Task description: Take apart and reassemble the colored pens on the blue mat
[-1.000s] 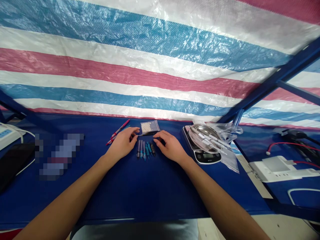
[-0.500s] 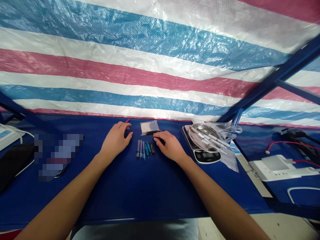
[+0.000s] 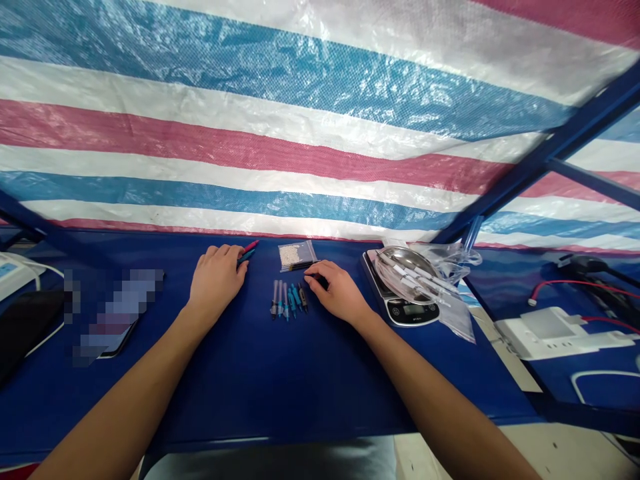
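Left hand (image 3: 216, 280), right hand (image 3: 339, 291), one kitchen scale (image 3: 400, 315), two pens (image 3: 249, 252)

Left hand (image 3: 216, 280) shifted further left, away from the syringes (image 3: 287, 300), now at the pink and teal pens (image 3: 247, 253)

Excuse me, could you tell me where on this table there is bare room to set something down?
The largest free patch is the blue table top in front of the syringes, between the left forearm and right forearm. It is crowded along the back, from the left hand past the small bag and right hand to the scale.
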`<action>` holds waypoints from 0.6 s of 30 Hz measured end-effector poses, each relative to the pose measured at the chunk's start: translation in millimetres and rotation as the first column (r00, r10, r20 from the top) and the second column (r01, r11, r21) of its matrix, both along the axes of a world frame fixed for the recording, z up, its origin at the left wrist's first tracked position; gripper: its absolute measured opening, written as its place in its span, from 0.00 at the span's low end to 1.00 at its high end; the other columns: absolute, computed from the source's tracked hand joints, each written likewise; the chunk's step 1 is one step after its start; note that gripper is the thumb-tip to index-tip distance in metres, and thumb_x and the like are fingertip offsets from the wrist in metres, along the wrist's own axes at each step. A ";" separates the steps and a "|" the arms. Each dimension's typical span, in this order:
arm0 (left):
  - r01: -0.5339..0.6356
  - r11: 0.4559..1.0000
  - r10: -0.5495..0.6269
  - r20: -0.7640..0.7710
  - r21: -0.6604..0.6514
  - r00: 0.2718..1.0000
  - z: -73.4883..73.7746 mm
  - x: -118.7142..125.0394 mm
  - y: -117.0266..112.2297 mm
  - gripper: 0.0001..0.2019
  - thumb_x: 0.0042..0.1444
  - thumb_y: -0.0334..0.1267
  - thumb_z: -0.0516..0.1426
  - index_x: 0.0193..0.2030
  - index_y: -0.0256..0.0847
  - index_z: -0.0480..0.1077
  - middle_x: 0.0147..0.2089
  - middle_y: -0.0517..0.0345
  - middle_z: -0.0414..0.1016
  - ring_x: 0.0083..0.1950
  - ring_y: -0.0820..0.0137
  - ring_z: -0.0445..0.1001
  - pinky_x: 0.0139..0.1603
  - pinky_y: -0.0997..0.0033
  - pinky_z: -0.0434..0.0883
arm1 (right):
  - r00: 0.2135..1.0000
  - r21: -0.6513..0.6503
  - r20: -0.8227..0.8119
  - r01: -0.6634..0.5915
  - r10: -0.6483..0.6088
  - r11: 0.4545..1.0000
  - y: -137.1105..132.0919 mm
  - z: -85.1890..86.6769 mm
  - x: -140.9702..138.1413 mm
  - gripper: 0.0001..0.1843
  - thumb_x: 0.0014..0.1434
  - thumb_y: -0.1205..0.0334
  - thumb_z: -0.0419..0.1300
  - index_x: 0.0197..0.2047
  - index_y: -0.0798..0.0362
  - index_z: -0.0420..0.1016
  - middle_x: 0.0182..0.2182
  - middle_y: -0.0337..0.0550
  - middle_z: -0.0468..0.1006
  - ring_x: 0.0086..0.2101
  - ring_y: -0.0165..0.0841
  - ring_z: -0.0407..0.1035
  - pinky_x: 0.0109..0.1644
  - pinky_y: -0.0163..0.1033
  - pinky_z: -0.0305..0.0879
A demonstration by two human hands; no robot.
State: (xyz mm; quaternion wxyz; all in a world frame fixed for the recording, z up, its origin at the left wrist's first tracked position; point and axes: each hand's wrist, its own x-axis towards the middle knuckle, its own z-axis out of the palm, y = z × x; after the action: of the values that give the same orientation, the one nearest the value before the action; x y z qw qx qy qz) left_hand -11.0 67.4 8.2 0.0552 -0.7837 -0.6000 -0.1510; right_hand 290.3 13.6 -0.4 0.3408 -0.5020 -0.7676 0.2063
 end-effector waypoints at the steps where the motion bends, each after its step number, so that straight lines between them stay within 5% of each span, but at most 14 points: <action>1: 0.002 1.000 -0.002 -0.002 -0.009 1.000 -0.1 -0.8 0.3 0.10 0.70 0.39 0.55 0.53 0.42 0.74 0.51 0.43 0.81 0.55 0.44 0.74 0.54 0.48 0.70 | 1.000 -0.011 -0.015 0.009 -0.009 1.000 0.2 -0.2 -0.1 0.08 0.74 0.59 0.61 0.50 0.47 0.82 0.48 0.46 0.83 0.46 0.40 0.77 0.53 0.46 0.73; 5: 0.060 0.998 -0.058 0.054 -0.034 0.997 -0.1 3.6 -1.2 0.05 0.71 0.37 0.55 0.48 0.43 0.71 0.48 0.44 0.82 0.52 0.46 0.75 0.52 0.48 0.69 | 0.994 -0.044 -0.102 0.038 -0.043 0.998 0.8 -0.9 -1.3 0.10 0.74 0.55 0.61 0.52 0.47 0.82 0.45 0.46 0.80 0.38 0.36 0.75 0.45 0.43 0.73; 8: 0.220 0.975 -0.216 0.192 -0.002 0.957 4.5 16.8 -8.5 0.04 0.72 0.35 0.54 0.48 0.44 0.70 0.50 0.47 0.81 0.54 0.50 0.76 0.58 0.47 0.68 | 0.977 -0.078 -0.211 0.023 -0.039 0.997 -1.1 -0.2 -5.8 0.16 0.72 0.50 0.64 0.57 0.47 0.79 0.42 0.44 0.81 0.36 0.35 0.75 0.43 0.41 0.73; 13: 0.648 0.762 -0.606 0.385 0.027 0.696 17.3 42.6 -32.4 0.06 0.76 0.34 0.51 0.50 0.45 0.68 0.56 0.50 0.78 0.57 0.60 0.77 0.60 0.57 0.71 | 0.899 -0.191 -0.437 -0.134 0.038 0.972 -7.6 1.4 -18.7 0.20 0.68 0.44 0.68 0.56 0.47 0.81 0.41 0.42 0.84 0.33 0.34 0.75 0.37 0.39 0.73; 18: 0.583 0.808 -0.557 0.425 0.081 0.713 14.7 43.1 -35.9 0.14 0.74 0.44 0.59 0.62 0.45 0.71 0.59 0.49 0.80 0.51 0.60 0.80 0.54 0.58 0.74 | 0.800 -0.259 -0.594 -0.087 -0.087 0.962 -7.1 5.7 -18.5 0.19 0.66 0.41 0.69 0.42 0.49 0.81 0.32 0.40 0.83 0.27 0.33 0.74 0.34 0.40 0.73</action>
State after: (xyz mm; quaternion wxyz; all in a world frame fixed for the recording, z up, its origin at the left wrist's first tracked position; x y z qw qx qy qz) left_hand 32.1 31.5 23.0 -0.1505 -0.8783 -0.3301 -0.3115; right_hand 271.8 6.6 5.4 0.4933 -0.4530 -0.5842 0.4584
